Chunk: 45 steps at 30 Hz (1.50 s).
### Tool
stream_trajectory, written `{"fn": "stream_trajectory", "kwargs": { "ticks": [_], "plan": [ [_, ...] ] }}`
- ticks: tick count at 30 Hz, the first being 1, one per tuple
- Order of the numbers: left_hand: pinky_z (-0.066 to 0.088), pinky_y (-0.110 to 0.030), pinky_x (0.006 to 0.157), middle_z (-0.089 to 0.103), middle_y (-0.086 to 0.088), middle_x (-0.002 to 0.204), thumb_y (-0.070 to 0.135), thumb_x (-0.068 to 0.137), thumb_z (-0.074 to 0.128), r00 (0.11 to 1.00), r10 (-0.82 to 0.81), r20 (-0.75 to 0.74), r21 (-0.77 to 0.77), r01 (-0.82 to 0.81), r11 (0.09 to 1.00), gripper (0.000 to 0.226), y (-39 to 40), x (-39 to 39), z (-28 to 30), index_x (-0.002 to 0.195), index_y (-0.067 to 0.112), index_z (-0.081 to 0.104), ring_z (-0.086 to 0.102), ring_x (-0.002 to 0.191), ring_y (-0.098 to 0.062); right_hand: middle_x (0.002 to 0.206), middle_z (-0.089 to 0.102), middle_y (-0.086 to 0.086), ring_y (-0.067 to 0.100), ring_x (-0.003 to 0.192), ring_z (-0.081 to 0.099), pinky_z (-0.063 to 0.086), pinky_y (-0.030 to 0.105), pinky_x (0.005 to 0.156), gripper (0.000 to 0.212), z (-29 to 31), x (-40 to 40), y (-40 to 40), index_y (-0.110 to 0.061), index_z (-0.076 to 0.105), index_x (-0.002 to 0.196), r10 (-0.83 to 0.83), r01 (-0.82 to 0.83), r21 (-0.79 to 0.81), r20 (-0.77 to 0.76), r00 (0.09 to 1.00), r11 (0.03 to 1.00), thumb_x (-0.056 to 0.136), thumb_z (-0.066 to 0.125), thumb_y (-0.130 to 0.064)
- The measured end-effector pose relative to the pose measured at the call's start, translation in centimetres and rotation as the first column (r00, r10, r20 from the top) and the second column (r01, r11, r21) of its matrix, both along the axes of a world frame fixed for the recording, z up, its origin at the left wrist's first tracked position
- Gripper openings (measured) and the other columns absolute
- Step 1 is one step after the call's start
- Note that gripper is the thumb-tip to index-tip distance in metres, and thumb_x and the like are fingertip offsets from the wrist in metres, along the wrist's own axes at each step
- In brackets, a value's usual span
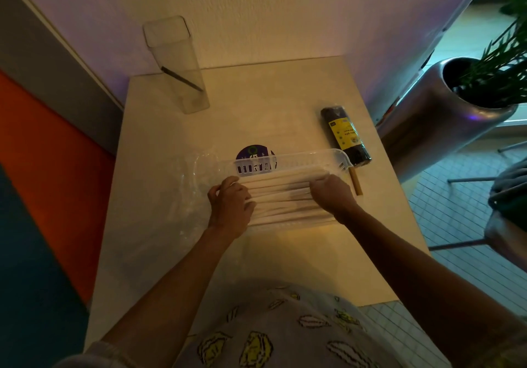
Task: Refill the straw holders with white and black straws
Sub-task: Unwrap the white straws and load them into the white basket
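Note:
A white slotted plastic tray (308, 157) lies across the middle of the table, filled with several white paper-wrapped straws (281, 196) lying lengthwise. My left hand (229, 203) rests on the straws' left end, fingers curled over them. My right hand (332, 193) grips the straws' right end in a fist. A tall clear straw holder (182, 88) stands at the back left with a single black straw (182, 78) leaning inside. A sealed pack of black straws (345, 135) with a yellow label lies to the right of the tray.
Crumpled clear plastic wrap (182, 196) with a purple round label (253, 152) lies left of and behind the tray. A short tan stick (356, 181) lies by the tray's right end. A metal planter (445, 116) stands right of the table. Walls close off the back.

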<state>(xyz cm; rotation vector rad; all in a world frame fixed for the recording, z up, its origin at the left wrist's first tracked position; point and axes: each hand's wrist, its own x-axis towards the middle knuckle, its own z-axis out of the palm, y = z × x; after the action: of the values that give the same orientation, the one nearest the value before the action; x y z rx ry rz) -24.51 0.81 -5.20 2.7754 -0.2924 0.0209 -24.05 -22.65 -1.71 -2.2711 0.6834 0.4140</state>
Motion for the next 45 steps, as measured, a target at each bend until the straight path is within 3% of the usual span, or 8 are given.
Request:
{"fn": "stream_trajectory", "kwargs": {
  "ticks": [4, 14, 19, 26, 32, 37, 41, 45],
  "plan": [
    [0.020, -0.037, 0.095, 0.070, 0.001, 0.103, 0.027, 0.077, 0.075, 1.000, 0.001, 0.031, 0.001, -0.001, 1.000, 0.017, -0.1, -0.1, 0.0, 0.089, 0.016, 0.074, 0.049, 0.125, -0.019, 0.088, 0.066, 0.007, 0.022, 0.083, 0.060, 0.050, 0.033, 0.067, 0.019, 0.0, -0.4, 0.2, -0.009, 0.067, 0.094, -0.093, 0.081, 0.243, 0.039, 0.995, 0.967, 0.085, 0.054, -0.019],
    [0.022, -0.040, 0.095, 0.066, 0.003, 0.113, 0.029, 0.075, 0.077, 1.000, -0.026, 0.008, 0.047, 0.025, 0.999, 0.025, 0.0, -0.2, 0.2, 0.099, 0.020, 0.074, 0.048, 0.125, -0.020, 0.102, 0.065, 0.006, 0.024, 0.093, 0.061, 0.056, 0.041, 0.080, 0.038, -0.5, -0.2, -0.6, -0.001, 0.063, 0.113, -0.229, 0.202, 0.195, 0.125, 0.965, 0.960, 0.092, 0.051, -0.031],
    [0.019, -0.038, 0.096, 0.068, 0.003, 0.108, 0.022, 0.075, 0.076, 1.000, -0.023, -0.005, 0.037, 0.023, 0.999, 0.017, 0.1, -0.2, 0.0, 0.091, 0.019, 0.076, 0.047, 0.126, -0.020, 0.107, 0.060, 0.008, 0.021, 0.091, 0.056, 0.043, 0.029, 0.063, 0.043, -0.8, -0.5, 0.1, -0.003, 0.053, 0.124, -0.206, 0.189, 0.202, 0.067, 0.976, 0.961, 0.092, 0.053, -0.032],
    [0.020, -0.036, 0.095, 0.066, 0.006, 0.110, 0.023, 0.074, 0.073, 0.999, -0.041, -0.001, 0.002, 0.041, 0.999, 0.023, 0.1, -0.3, 0.0, 0.096, 0.021, 0.074, 0.046, 0.124, -0.018, 0.114, 0.060, 0.014, 0.031, 0.103, 0.059, 0.053, 0.050, 0.091, 0.058, -0.7, -0.3, 0.0, -0.002, 0.050, 0.128, -0.271, 0.271, 0.252, -0.037, 0.962, 0.929, 0.090, 0.054, -0.045],
    [0.022, -0.038, 0.094, 0.065, 0.006, 0.111, 0.028, 0.082, 0.066, 0.999, -0.032, 0.028, 0.038, 0.031, 0.999, 0.017, -0.3, -0.5, 0.1, 0.096, 0.022, 0.073, 0.045, 0.121, -0.016, 0.110, 0.063, 0.017, 0.034, 0.102, 0.060, 0.051, 0.053, 0.095, 0.034, -0.2, -0.6, -0.5, -0.007, 0.059, 0.102, -0.174, 0.188, 0.286, -0.074, 0.982, 0.940, 0.093, 0.052, -0.039],
    [0.024, -0.038, 0.095, 0.063, 0.003, 0.112, 0.021, 0.081, 0.067, 0.999, -0.039, 0.024, 0.028, 0.038, 0.999, 0.023, -0.8, -1.0, 0.1, 0.103, 0.021, 0.069, 0.040, 0.121, -0.015, 0.123, 0.059, 0.019, 0.035, 0.112, 0.057, 0.047, 0.052, 0.102, 0.029, 0.2, 0.0, -1.4, -0.009, 0.056, 0.116, -0.045, 0.131, 0.477, -0.188, 0.981, 0.869, 0.099, 0.047, -0.031],
    [0.026, -0.039, 0.095, 0.063, 0.002, 0.111, 0.020, 0.081, 0.067, 1.000, -0.023, 0.017, 0.009, 0.023, 1.000, 0.026, -1.2, -1.2, 0.3, 0.106, 0.023, 0.067, 0.045, 0.121, -0.017, 0.138, 0.051, 0.020, 0.035, 0.119, 0.053, 0.047, 0.050, 0.103, 0.064, -0.6, 0.0, -1.5, -0.002, 0.038, 0.144, -0.081, 0.157, 0.436, -0.187, 0.979, 0.886, 0.095, 0.048, -0.042],
    [0.028, -0.040, 0.095, 0.063, 0.002, 0.111, 0.018, 0.083, 0.064, 1.000, -0.012, 0.012, 0.013, 0.012, 1.000, 0.022, -1.2, -1.2, 0.4, 0.104, 0.023, 0.067, 0.047, 0.121, -0.017, 0.138, 0.052, 0.019, 0.035, 0.120, 0.053, 0.046, 0.050, 0.104, 0.062, -0.9, -0.4, -1.5, -0.005, 0.042, 0.144, -0.099, 0.189, 0.428, -0.224, 0.970, 0.884, 0.098, 0.046, -0.047]
  ]
}}
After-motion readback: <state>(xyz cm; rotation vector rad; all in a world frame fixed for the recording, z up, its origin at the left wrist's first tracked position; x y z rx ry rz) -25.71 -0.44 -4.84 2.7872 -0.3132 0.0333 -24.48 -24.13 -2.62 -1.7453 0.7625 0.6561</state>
